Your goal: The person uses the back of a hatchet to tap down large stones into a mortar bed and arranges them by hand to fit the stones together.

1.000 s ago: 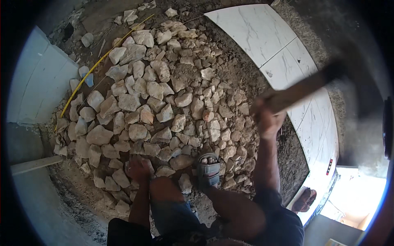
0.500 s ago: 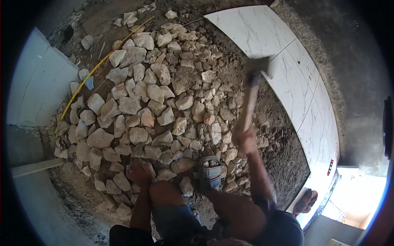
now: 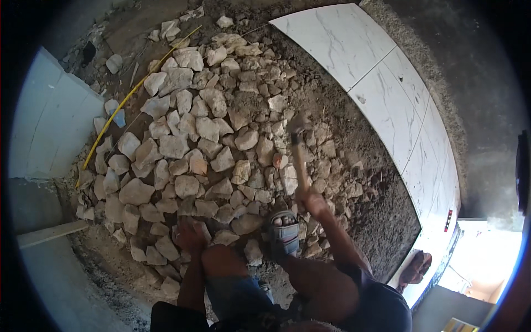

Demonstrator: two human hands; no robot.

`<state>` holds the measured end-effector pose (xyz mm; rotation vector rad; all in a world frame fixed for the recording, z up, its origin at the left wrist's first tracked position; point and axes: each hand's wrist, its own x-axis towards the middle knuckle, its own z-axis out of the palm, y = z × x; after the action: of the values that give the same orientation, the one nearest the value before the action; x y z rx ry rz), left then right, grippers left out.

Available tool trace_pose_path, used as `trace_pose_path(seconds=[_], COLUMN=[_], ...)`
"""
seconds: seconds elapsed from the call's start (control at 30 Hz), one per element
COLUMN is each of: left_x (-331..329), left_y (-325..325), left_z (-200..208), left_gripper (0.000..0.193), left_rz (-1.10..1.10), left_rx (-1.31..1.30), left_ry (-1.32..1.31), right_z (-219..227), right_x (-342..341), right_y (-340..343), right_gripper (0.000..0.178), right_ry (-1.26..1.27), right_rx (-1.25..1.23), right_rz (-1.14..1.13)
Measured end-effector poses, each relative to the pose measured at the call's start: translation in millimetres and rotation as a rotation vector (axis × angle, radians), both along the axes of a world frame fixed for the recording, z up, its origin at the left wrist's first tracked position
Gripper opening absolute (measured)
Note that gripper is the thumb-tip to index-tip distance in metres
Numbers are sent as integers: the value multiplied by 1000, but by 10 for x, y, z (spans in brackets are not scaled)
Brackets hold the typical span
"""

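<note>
My right hand (image 3: 313, 202) is closed round the wooden handle of a hammer (image 3: 300, 164). Its dark head, smeared by motion, is over the smaller broken stones right of the pile's middle. At the near edge of the pile, my left hand (image 3: 189, 237) is bent over a pale stone (image 3: 207, 229), part of which shows beside the fingers. The fingertips are partly hidden. Around both hands spreads a bed of rough, pale stones (image 3: 174, 145), packed closely together. My sandalled foot (image 3: 284, 232) rests among them, between the hands.
White marbled tiles (image 3: 395, 105) curve along the right side, past a strip of dark loose soil (image 3: 381, 207). A yellow strip (image 3: 128, 99) lies along the pile's left edge. A pale panel (image 3: 52, 119) stands at left, above a wooden plank (image 3: 52, 233). A reddish-brown object (image 3: 416, 269) sits on the near tile.
The hammer has swung down and left, from beside the tile edge to over the stones. My right hand moved left with it. My left hand stays in place at the stone.
</note>
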<state>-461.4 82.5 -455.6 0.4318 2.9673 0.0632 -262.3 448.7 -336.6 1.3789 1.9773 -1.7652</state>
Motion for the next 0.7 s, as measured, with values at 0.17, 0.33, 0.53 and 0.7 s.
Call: trace_pose_path(seconds=[0.17, 0.33, 0.53, 0.7], left_x=[-95, -68, -175, -60], left_y=[-115, -108, -315, -95], left_z=[152, 44, -340, 186], left_gripper=[53, 52, 52, 50], left_rz=[-3, 11, -9, 30], left_rx=[-51, -1, 92, -52], left_ry=[-7, 85, 82, -5], right_z=[1450, 947, -692, 1058], right_x=[-717, -939, -403, -763], right_y=[493, 657, 57, 26], right_gripper=[10, 12, 12, 5], right_ry=[868, 843, 42, 178], right_rx=[567, 667, -41, 329], right_rz=[-88, -269, 77, -219])
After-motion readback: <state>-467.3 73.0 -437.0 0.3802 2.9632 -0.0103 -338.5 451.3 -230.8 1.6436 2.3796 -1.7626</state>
